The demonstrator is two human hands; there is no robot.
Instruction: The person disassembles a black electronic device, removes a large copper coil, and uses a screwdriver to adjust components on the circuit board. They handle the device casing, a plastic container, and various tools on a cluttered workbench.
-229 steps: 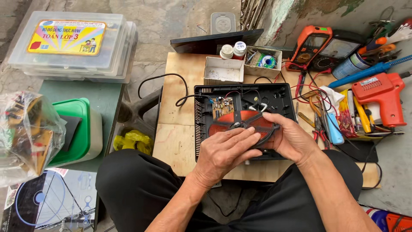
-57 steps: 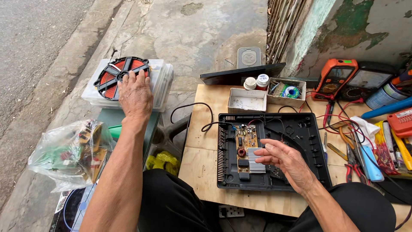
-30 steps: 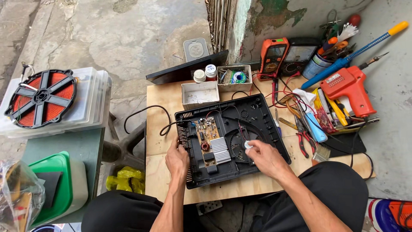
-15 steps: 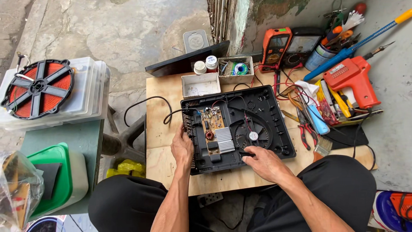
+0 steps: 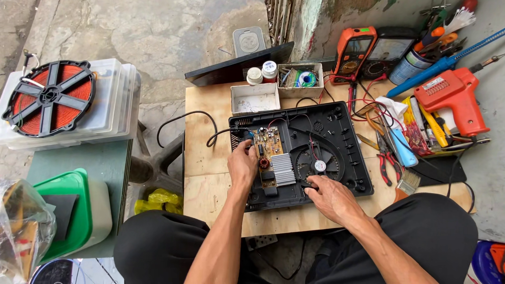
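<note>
Coil point(image 5: 48, 98), red with a black spoked frame, lies flat on clear boxes point(image 5: 113, 113) far left of the cooker base point(image 5: 302, 152), well apart from both hands. Nearer, left of the base and below the boxes, sits a green tub point(image 5: 79, 210). The base itself, a black open shell with its long axis running left to right, rests on the plywood worktop point(image 5: 202, 158), a black cord looping off its left edge. The left hand point(image 5: 242, 164) lies on the base's left edge, fingers curled down beside the circuit board point(image 5: 269, 143) and touching the shell; whether they pinch anything I cannot tell. Just right of the board are a finned heatsink point(image 5: 284, 169) and then the round fan point(image 5: 318, 165). The right hand point(image 5: 330, 196) rests on the base's near edge, just below the fan, fingers point(image 5: 311, 186) bent and close together against the rim, with nothing seen held in them. So the base lies straight ahead of both hands, the left at its short side and the right along its long front side, the right nearer the fan and the left nearer the board. Behind the base stand a white tray point(image 5: 255, 98) and a small parts box point(image 5: 300, 79). Right of the base lie pliers point(image 5: 387, 160), two meters point(image 5: 368, 52) and a red solder gun point(image 5: 455, 97).
</note>
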